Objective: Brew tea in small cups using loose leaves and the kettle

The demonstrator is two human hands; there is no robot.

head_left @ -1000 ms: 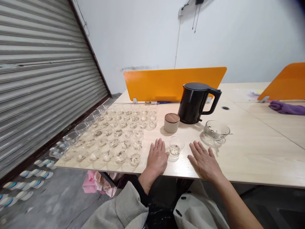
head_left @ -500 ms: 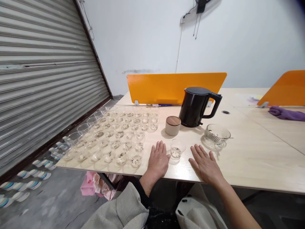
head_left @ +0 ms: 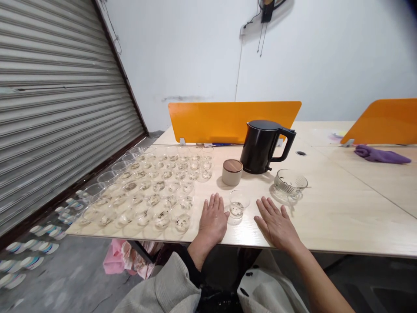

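Note:
My left hand (head_left: 213,219) lies flat on the table, palm down and fingers stretched out, its thumb close to a small clear cup (head_left: 237,208). Dark flakes lie in the bottom of that cup. On the cup's other side, my right hand (head_left: 276,224) also rests palm down with its fingers apart, holding nothing. Behind the cup stands a pale canister (head_left: 232,176) with a wooden lid, beside a black electric kettle (head_left: 260,148). A ribbed glass cup (head_left: 289,184) with dark bits in it is beyond my right hand. Many similar clear cups (head_left: 161,220) fill the table's left part.
An orange divider (head_left: 233,119) stands behind the kettle, and another orange divider (head_left: 384,121) is at the right. A purple cloth (head_left: 381,154) lies on the table (head_left: 352,213) near a cable hole (head_left: 300,153). Stacked cups (head_left: 42,239) and pink fabric (head_left: 115,256) are below, left.
The view has shifted slightly, so things appear a little further left. Both hands stay flat on the table and the cup between them stays put.

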